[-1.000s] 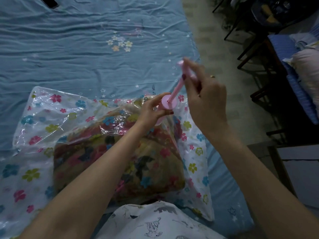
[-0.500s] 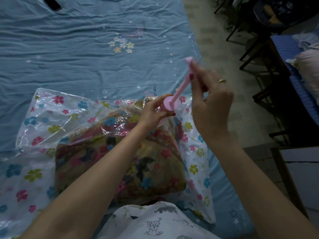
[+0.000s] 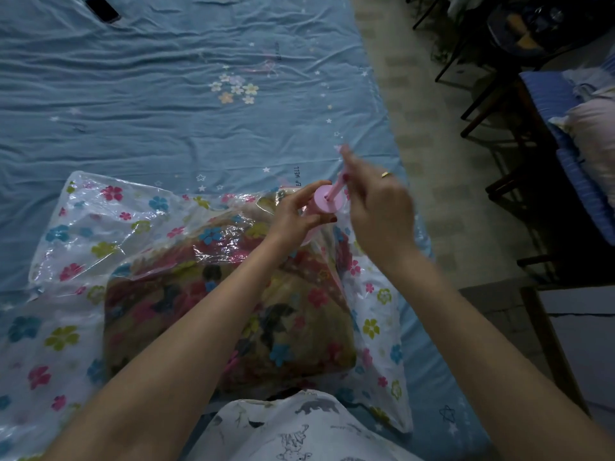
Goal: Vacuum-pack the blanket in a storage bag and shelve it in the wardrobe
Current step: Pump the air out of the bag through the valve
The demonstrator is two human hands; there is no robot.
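head view: blurred right hand hides pink pump handle.

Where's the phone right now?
In the head view, the phone lies on the blue bedsheet at the far upper left, well beyond the storage bag.

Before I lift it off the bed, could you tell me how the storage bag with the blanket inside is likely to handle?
The storage bag looks glossy and crinkled, so probably slippery, with floppy empty edges. The blanket bulges thickly inside, so it is likely bulky rather than stiff and may sag around any single grip.
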